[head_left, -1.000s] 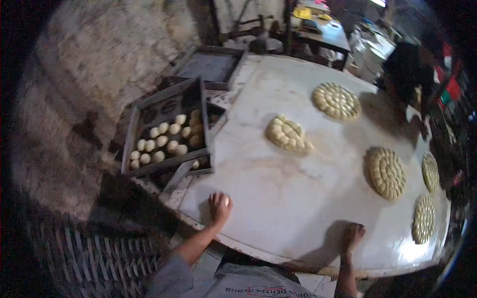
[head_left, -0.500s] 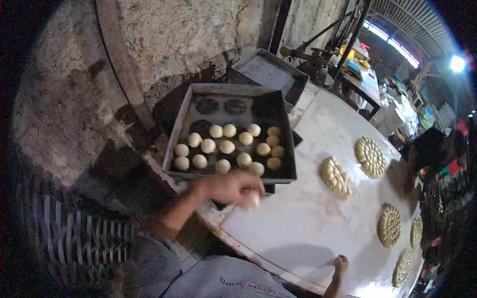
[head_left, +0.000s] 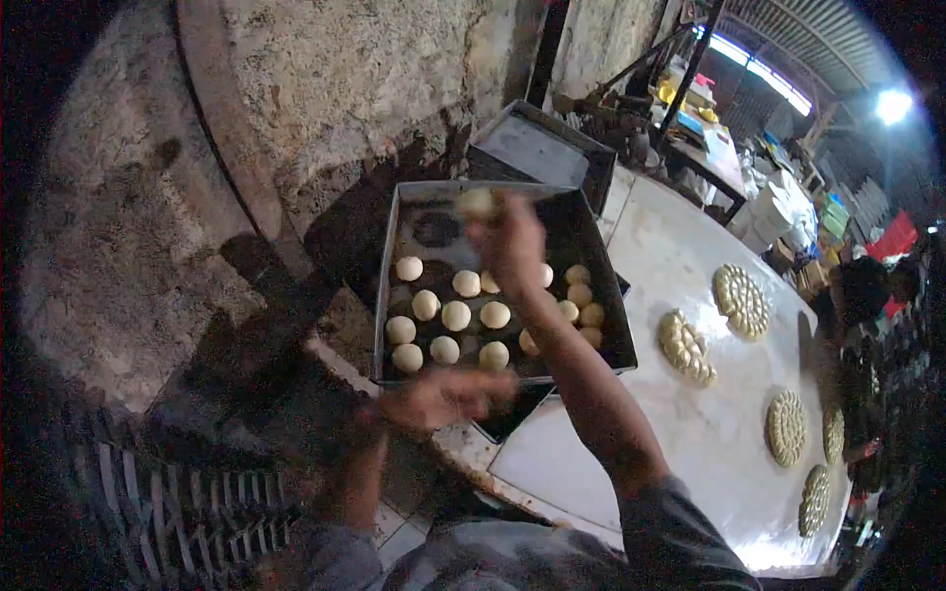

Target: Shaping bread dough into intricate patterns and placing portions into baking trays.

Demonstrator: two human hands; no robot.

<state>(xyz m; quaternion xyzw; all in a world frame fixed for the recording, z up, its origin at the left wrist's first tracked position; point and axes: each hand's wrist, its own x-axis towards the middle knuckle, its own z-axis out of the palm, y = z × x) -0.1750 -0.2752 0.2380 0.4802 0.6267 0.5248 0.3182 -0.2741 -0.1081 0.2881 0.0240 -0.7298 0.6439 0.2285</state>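
Pale worktop (head_left: 709, 424) right of hands. Left hand (head_left: 443, 397) still beside near edge of tray (head_left: 609, 295); blurred, cannot tell grip. Dough balls (head_left: 456, 315) between hands. Right hand (head_left: 509, 246), on worktop half a second ago, now over tray's far half, gripping blurred dough ball (head_left: 476, 204). Second tray (head_left: 532, 148) beyond.

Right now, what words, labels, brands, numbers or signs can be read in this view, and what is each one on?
None can be read.
Dough balls and metal tray: no lettering visible.
Grey shirt: no legible print.
Background clutter: too small and blurred to read any marks.
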